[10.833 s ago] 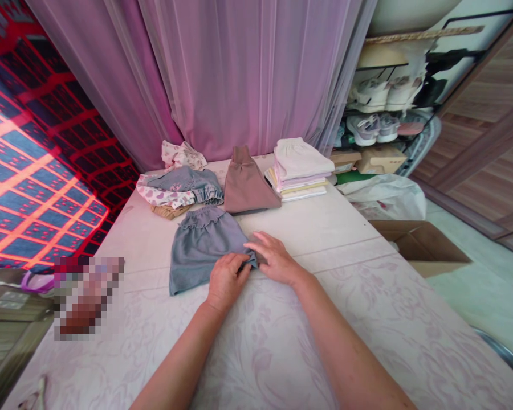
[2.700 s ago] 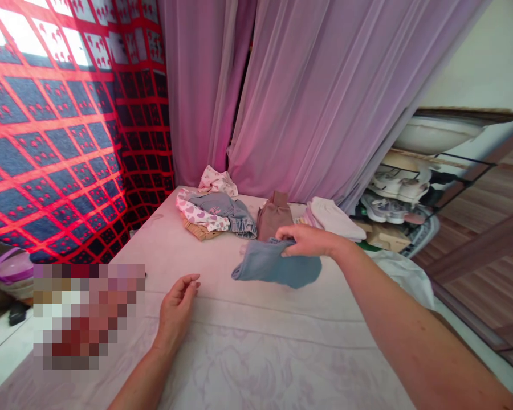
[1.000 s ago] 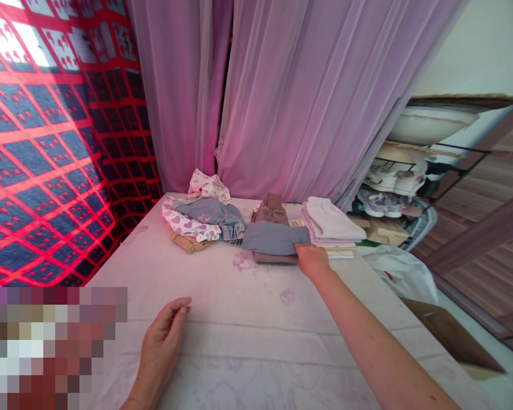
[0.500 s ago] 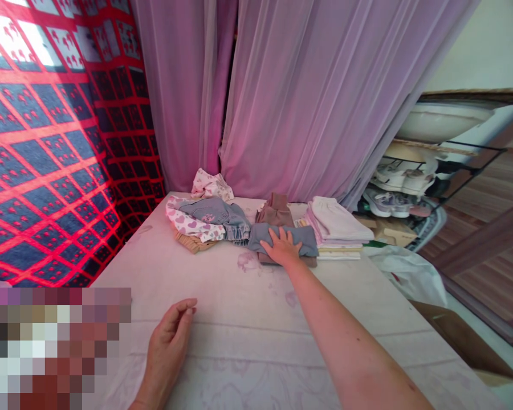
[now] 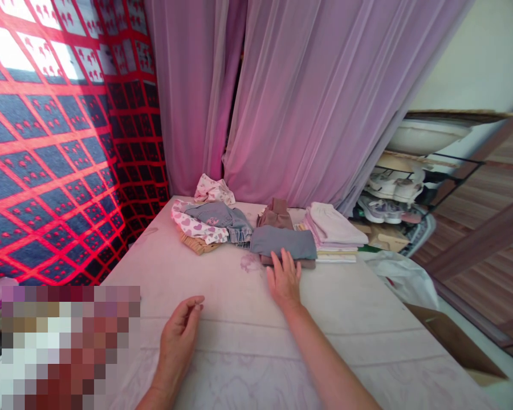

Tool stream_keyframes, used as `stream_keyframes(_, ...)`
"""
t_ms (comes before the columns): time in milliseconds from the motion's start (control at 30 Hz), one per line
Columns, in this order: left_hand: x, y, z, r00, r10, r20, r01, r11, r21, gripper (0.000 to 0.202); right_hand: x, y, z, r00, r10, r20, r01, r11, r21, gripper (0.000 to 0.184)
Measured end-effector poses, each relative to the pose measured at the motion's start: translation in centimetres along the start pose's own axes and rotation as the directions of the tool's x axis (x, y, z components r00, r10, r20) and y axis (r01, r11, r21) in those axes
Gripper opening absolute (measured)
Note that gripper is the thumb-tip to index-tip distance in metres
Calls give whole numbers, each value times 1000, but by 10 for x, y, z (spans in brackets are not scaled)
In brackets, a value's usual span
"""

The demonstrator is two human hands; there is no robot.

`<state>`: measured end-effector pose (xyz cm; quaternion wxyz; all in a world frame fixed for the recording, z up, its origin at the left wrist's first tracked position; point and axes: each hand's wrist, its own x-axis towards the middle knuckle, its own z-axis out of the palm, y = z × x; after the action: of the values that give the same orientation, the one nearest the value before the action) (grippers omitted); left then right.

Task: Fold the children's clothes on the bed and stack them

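Where the folded grey skirt [image 5: 283, 241] lies on a brown cloth [image 5: 276, 214] in the middle of the frame, the right hand [image 5: 285, 280] lies flat just below it. Its fingers [image 5: 287, 263] are spread out and hold nothing. The left hand [image 5: 178, 337], lower down, is loosely curled and empty on the worktop [image 5: 367, 319].

Stretches the right forearm [image 5: 320, 359] forward from the bottom edge, bare, wrist straight. Lays the right hand [image 5: 285, 279] flat, palm down, fingers [image 5: 288, 261] extended, close together and pointing away, grasping nothing. Rests the left hand [image 5: 179, 336] nearer the body and off to the left, back upward, fingers loosely curled inward, empty. Shows only a short stretch of the left forearm [image 5: 156, 397] at the bottom edge.
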<state>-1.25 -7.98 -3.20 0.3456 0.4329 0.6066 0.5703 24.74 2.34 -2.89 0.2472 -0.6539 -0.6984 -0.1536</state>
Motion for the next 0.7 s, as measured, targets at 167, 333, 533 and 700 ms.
stream_keyframes(167,1,-2,1,1000,-2,4,2,1000,6,41,-41,-6,-4,994,-26,103,13,992,125,36)
stream_keyframes(333,1,1,0,1000,-5,15,4,1000,17,40,-38,6,-2,994,82,77,-100,958,270,32)
stream_keyframes(533,2,-3,0,1000,7,11,-7,999,31,41,0,71,-13,882,466,-70,-451,878,162,38)
stream_keyframes(700,1,-3,0,1000,13,3,-13,999,40,41,29,103,-24,896,435,89,-430,900,-74,37)
